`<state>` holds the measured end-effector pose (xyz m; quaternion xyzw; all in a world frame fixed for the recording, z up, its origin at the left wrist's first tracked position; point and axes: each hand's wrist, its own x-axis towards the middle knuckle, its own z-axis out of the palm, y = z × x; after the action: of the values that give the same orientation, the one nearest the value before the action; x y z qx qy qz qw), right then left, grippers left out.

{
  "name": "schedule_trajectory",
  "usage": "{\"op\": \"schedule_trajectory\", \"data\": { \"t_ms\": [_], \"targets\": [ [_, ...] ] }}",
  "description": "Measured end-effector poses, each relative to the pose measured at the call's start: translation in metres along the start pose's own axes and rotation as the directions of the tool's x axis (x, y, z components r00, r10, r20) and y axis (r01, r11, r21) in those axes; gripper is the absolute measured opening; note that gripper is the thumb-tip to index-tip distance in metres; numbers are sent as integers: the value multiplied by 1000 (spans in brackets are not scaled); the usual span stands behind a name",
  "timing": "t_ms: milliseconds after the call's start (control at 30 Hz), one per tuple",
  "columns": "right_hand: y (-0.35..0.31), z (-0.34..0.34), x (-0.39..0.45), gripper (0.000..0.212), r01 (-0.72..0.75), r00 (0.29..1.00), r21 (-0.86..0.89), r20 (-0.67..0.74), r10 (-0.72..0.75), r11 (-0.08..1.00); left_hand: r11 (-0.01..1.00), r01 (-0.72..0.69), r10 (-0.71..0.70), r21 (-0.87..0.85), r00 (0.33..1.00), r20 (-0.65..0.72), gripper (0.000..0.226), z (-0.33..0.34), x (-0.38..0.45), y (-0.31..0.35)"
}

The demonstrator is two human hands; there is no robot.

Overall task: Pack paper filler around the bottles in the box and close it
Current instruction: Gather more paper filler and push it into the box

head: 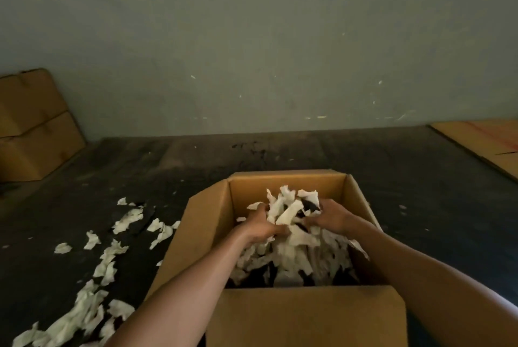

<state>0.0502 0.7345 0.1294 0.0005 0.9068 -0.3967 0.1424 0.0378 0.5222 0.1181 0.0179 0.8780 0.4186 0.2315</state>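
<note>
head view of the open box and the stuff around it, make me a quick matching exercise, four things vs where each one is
Things:
1. paper filler in both hands
2. loose paper scraps
3. flat cardboard sheet
4. closed carton

Places:
A. against the wall, far left
B. on the floor, far right
C. above the open box
D. strewn on the floor left of the box

Pairs: 1-C, 2-D, 3-B, 4-A

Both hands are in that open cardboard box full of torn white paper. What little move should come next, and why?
Probably press down: the left hand and right hand grip torn white paper filler heaped inside the open brown cardboard box, and dark gaps show low among the scraps, so pushing it into them seems sensible.
</note>
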Motion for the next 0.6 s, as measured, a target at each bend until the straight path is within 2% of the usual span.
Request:
{"op": "schedule_trajectory", "data": {
  "t_ms": [33,100,200,300,367,400,433,500,533,600],
  "targets": [
    [3,-1,7,51,-2,1000,-22,14,2,1000,998,45,-47,54,998,43,108,-3,4,-2],
    [1,-7,17,61,-15,999,-68,46,18,998,992,88,-95,86,992,86,104,-9,12,-3],
    [-4,-13,29,71,-50,995,-32,81,52,998,991,117,-120,59,992,50,89,-12,21,-5],
    [0,-11,42,61,-67,996,-65,-70,62,996,991,54,-55,127,998,9,74,-6,26,-8],
    [7,-3,45,45,-79,980,-94,-189,60,992,976,25,-32,215,999,30,71,2,26,-14],
    [9,3,43,37,-98,977,-122,-198,72,988,966,25,-43,258,997,64,72,6,26,-19],
    [15,11,44,34,-102,985,-177,-156,75,979,954,33,-69,299,991,111,74,11,26,-24],
    [28,29,45,41,-50,995,-314,72,76,948,928,37,-114,371,976,188,78,18,26,-34],
    [34,38,47,47,-32,976,-364,189,107,931,918,33,-122,396,972,203,79,20,25,-38],
    [39,42,49,56,-44,935,-369,311,168,928,906,25,-121,422,972,201,78,22,24,-38]
  ]
}}
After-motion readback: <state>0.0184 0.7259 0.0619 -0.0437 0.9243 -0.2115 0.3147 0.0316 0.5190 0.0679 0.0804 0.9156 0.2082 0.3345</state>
